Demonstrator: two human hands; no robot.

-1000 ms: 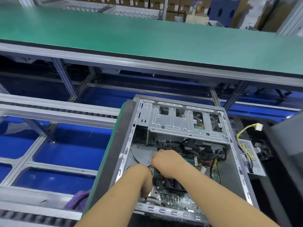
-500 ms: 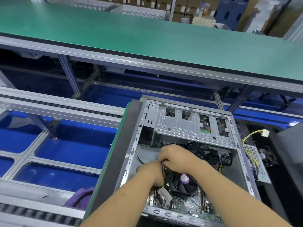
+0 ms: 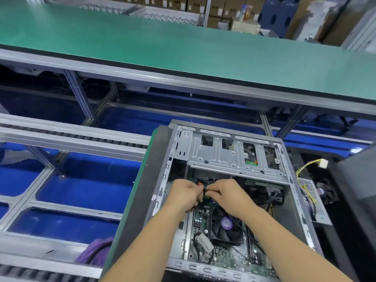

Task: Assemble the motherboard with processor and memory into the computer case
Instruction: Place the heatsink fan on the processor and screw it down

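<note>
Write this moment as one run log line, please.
left hand: pinches cable | right hand: pinches cable | motherboard: inside case

Both hands moved away from the cooler fan [image 3: 225, 226] toward the far end of the motherboard [image 3: 205, 237], close under the drive bracket [image 3: 234, 157]. The left hand [image 3: 184, 195], which had been low beside the fan with its fingers tucked down, rose and came level with the right hand [image 3: 225, 195]. The two then met fingertip to fingertip, pinching a small cable connector [image 3: 204, 188] between them. With the hands gone from above it, the fan and its purple label showed fully, nearer the person than the grip, along with a white connector [image 3: 205, 242] on a black cable.
</note>
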